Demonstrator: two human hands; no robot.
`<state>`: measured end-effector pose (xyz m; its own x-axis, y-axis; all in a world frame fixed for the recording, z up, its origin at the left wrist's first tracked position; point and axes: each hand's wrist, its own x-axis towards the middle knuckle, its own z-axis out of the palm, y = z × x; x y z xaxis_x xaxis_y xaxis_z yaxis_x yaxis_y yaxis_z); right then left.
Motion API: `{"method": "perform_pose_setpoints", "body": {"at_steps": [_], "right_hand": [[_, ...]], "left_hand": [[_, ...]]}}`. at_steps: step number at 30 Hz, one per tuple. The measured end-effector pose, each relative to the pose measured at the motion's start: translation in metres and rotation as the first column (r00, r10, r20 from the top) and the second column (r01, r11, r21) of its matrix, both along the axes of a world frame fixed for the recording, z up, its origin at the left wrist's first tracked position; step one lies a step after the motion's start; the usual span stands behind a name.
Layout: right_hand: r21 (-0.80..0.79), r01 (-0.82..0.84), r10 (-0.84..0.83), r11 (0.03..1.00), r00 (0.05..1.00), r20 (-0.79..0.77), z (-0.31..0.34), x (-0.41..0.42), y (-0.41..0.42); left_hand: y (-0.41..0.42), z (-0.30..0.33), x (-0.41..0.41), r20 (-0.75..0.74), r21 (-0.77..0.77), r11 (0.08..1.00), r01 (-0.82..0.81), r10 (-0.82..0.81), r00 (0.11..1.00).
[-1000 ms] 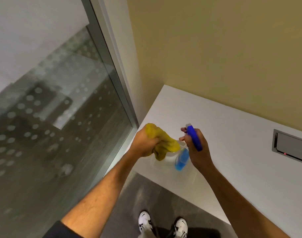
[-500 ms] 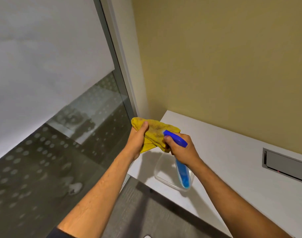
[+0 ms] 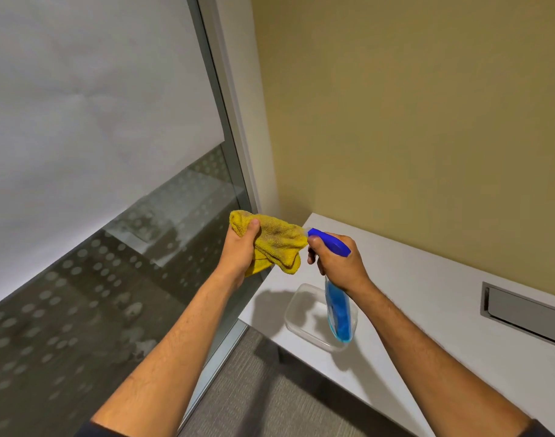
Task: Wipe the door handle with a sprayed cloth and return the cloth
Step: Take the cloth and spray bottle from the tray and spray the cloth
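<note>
White tabletop point(image 3: 427, 310) fills the near side, and just above it the right hand point(image 3: 339, 263) is wrapped tight around the blue spray bottle point(image 3: 337, 313), over a clear tub point(image 3: 301, 313). Its nozzle now nearly touches the yellow cloth point(image 3: 276, 244), bunched firmly in the left hand point(image 3: 238, 250); a moment ago both were lower, so spraying looks ready. No door handle shows beyond the tabletop, only glass wall point(image 3: 112, 263).

**Hands: both raised, both closed**

Left hand point(image 3: 239, 252): forearm bare, extended forward; grip bunched on cloth point(image 3: 277, 244), thumb on top.
Right hand point(image 3: 339, 263): forearm bare, wrist bent; grip wrapped round bottle point(image 3: 339, 307) neck, index finger curled forward.
</note>
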<state>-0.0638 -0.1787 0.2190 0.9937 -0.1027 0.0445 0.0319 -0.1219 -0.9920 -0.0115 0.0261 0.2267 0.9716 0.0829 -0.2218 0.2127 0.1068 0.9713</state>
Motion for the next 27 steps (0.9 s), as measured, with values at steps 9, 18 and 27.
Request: {"method": "perform_pose_setpoints", "body": {"at_steps": [9, 18, 27], "right_hand": [[0.041, -0.15, 0.151, 0.988, 0.989, -0.007, 0.011, 0.001, 0.018], [0.082, -0.056, 0.06, 0.995, 0.997, -0.05, -0.005, 0.003, 0.02], [-0.013, -0.093, 0.092, 0.996, 0.993, -0.07, -0.038, 0.014, -0.004]], "left_hand": [[0.027, 0.019, -0.007, 0.139, 0.152, 0.985, -0.086, 0.064, 0.988], [0.04, 0.029, -0.023, 0.116, 0.132, 0.981, -0.14, 0.125, 0.985], [0.043, 0.024, -0.031, 0.127, 0.136, 0.974, -0.183, 0.166, 0.978]]}}
